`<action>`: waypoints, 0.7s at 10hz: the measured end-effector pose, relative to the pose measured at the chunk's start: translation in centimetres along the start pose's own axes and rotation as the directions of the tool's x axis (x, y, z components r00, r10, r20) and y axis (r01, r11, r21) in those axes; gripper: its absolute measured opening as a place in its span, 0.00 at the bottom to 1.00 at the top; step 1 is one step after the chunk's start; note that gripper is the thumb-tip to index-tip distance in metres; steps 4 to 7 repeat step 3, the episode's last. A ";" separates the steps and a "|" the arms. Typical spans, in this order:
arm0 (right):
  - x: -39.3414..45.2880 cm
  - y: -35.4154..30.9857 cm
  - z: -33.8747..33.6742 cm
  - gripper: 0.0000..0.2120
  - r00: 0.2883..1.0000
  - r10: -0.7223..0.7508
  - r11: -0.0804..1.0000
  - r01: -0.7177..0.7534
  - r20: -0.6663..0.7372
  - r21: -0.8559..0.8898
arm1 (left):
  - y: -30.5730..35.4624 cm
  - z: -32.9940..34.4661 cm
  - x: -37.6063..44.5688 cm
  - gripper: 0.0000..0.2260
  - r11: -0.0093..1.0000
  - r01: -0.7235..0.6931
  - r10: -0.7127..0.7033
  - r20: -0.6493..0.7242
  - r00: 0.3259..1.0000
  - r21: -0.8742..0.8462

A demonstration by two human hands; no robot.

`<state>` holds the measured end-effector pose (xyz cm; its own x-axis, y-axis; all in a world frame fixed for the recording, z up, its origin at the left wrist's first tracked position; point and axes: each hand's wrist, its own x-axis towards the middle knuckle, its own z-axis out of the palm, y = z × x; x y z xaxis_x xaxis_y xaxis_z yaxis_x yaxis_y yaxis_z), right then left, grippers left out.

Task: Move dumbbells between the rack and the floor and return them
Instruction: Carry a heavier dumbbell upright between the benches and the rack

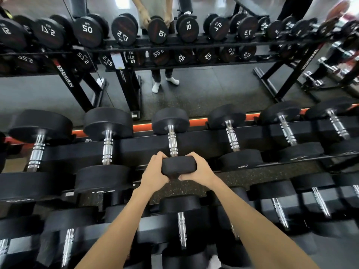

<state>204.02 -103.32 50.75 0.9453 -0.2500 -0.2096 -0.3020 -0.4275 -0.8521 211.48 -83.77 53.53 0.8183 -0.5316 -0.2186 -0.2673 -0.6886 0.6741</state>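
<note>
A black dumbbell [172,140] with a chrome handle lies on the top tier of the black rack [194,140], its far head toward a mirror. My left hand [155,171] and my right hand [200,170] both grip its near head [178,166], one on each side, fingers curled over the top and thumbs underneath. Both forearms reach up from the bottom of the view.
Several larger dumbbells [106,144] lie left and right on the same tier, and more on the lower tier [181,226]. A wall mirror [194,84] behind the rack reflects the rack, the speckled rubber floor and a person's legs.
</note>
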 end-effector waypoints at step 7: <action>-3.3 -2.3 -4.4 0.44 0.967 0.069 0.928 0.028 0.244 -0.373 | 4.9 0.1 -3.8 0.42 0.941 0.190 -0.192 -0.020 0.981 0.281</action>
